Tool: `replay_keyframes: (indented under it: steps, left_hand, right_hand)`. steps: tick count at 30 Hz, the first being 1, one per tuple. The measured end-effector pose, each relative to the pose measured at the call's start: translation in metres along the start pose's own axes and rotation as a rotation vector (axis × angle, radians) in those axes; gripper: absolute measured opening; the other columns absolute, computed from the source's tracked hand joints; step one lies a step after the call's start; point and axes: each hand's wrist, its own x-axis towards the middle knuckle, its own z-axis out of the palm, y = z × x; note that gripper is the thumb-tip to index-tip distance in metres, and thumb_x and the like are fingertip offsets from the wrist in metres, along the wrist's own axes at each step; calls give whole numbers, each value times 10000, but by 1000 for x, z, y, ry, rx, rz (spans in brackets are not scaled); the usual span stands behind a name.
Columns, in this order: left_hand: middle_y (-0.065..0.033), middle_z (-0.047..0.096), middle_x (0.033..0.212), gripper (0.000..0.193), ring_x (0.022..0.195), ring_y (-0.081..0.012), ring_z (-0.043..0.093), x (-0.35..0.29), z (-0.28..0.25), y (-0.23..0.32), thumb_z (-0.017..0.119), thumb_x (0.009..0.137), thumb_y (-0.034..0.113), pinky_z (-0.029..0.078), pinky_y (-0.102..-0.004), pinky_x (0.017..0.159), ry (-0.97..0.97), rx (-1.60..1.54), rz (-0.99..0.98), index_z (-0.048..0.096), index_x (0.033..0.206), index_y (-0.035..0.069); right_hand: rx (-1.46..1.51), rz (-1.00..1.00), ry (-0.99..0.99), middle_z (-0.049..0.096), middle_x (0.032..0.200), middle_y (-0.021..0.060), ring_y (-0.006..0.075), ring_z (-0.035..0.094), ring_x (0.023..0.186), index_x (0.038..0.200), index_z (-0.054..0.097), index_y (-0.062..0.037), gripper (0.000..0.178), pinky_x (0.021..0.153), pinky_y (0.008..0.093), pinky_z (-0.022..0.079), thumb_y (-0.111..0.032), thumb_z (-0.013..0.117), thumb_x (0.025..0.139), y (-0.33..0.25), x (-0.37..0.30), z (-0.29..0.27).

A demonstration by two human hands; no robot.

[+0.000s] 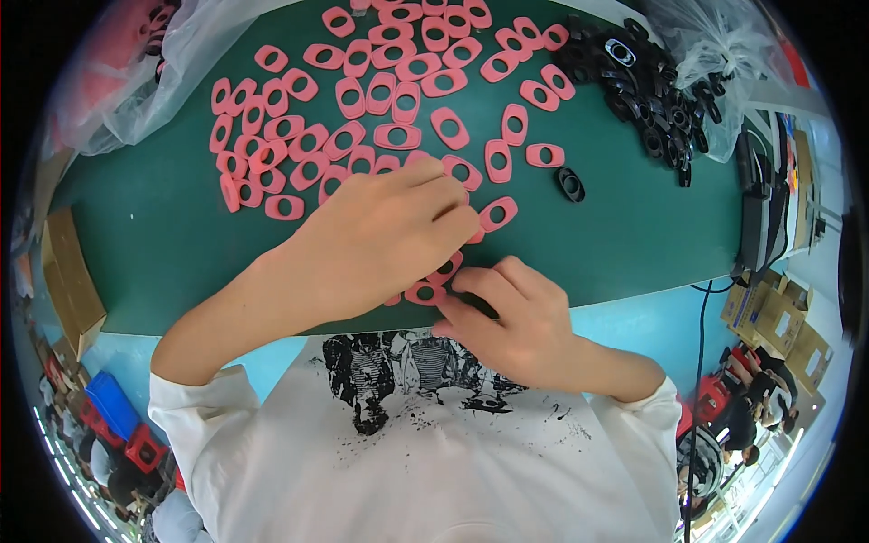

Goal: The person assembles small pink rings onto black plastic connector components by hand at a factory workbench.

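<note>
My left hand [389, 235] lies palm down on the green table [163, 226], fingers curled over several pink oval rings [446, 269] that show under its fingertips. My right hand [511, 321] sits at the table's near edge, fingers pinching a pink ring [424, 292], with a dark part partly hidden beneath the fingers. A pink ring [499, 214] lies just past my left fingertips. Many more pink oval rings [362, 100] are scattered over the far half of the table. A single black oval part [570, 184] lies to the right of them.
A heap of black oval parts [647, 100] spills from a clear plastic bag [724, 54] at the far right. Another clear bag with pink parts [127, 63] sits at the far left. Cardboard boxes [72, 281] stand at the left, and more boxes [778, 317] with cables at the right.
</note>
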Motion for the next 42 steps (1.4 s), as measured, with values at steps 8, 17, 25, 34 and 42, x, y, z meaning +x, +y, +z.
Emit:
replay_keyframes:
  steps: [8, 17, 25, 34, 42]
  left_hand:
    - [-44, 509, 849, 175, 726, -205, 572, -2, -8, 3, 741, 691, 25, 443, -320, 494, -4, 57, -106, 624, 816, 57]
    - [-51, 530, 883, 192, 743, -198, 580, 4, -9, 3, 708, 678, 18, 440, -310, 490, 26, 70, -82, 623, 847, 42]
    - [-58, 508, 843, 197, 736, -194, 553, -10, -18, 14, 695, 643, 40, 418, -301, 448, 16, 82, -92, 617, 824, 25]
    - [-61, 504, 825, 197, 736, -203, 495, -42, 6, 49, 696, 602, 24, 446, -287, 549, -13, 148, -61, 624, 786, 29]
    - [-61, 518, 847, 214, 722, -198, 479, -45, 10, 51, 676, 566, 31, 423, -300, 547, 16, 124, -78, 615, 771, 35]
  right_hand:
    - [-70, 31, -92, 599, 886, 74, 188, 510, 657, 769, 631, -38, 215, 489, 287, 420, -105, 758, 608, -7, 5, 7]
    - [6, 3, -35, 609, 829, 84, 173, 526, 625, 847, 661, 11, 233, 463, 277, 407, -29, 733, 629, -8, 7, 9]
    - [31, 32, 45, 637, 865, 78, 190, 553, 657, 891, 700, -30, 247, 514, 279, 427, 24, 762, 658, 31, 0, -35]
    - [-154, 420, 119, 639, 1013, 106, 189, 635, 795, 1007, 662, -6, 279, 697, 276, 509, 55, 736, 745, 77, -7, -63]
    - [-151, 331, 54, 634, 1032, 113, 255, 640, 866, 1009, 676, -18, 303, 742, 317, 524, 84, 695, 725, 75, 3, -61]
